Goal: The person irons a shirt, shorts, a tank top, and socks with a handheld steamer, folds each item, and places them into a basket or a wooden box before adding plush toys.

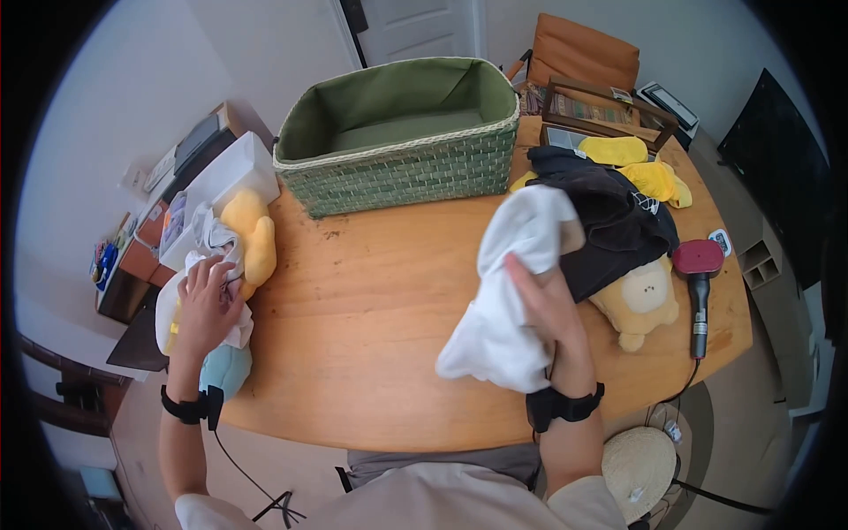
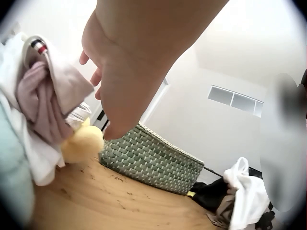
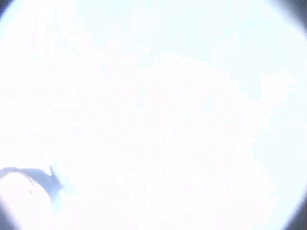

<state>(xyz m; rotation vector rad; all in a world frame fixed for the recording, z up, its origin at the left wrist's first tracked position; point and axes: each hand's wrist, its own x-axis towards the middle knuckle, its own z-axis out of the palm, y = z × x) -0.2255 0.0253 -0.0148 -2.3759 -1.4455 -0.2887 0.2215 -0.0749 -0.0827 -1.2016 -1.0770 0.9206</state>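
My right hand (image 1: pixel 549 305) grips a white cloth garment (image 1: pixel 508 300), which hangs in loose folds over the right half of the table; part of its edge is blurred. The right wrist view is almost wholly washed out in white. On the left, my left hand (image 1: pixel 210 305) is over a heap of clothes (image 1: pixel 238 331), its fingers spread and slightly bent. The left wrist view shows a pinkish garment (image 2: pixel 43 98) with a striped tab beside those fingers. A yellow plush toy (image 1: pixel 256 243) lies just beyond the heap, and a light blue plush thing (image 1: pixel 227 369) nearer me.
A green woven basket (image 1: pixel 397 168) with a cloth lining stands at the table's far edge. Dark clothes (image 1: pixel 609 221), yellow cloth items (image 1: pixel 654 181), a bear plush (image 1: pixel 640 305) and a corded red-headed appliance (image 1: pixel 699 283) lie at right. Behind the left heap sits a white bin (image 1: pixel 252 163).
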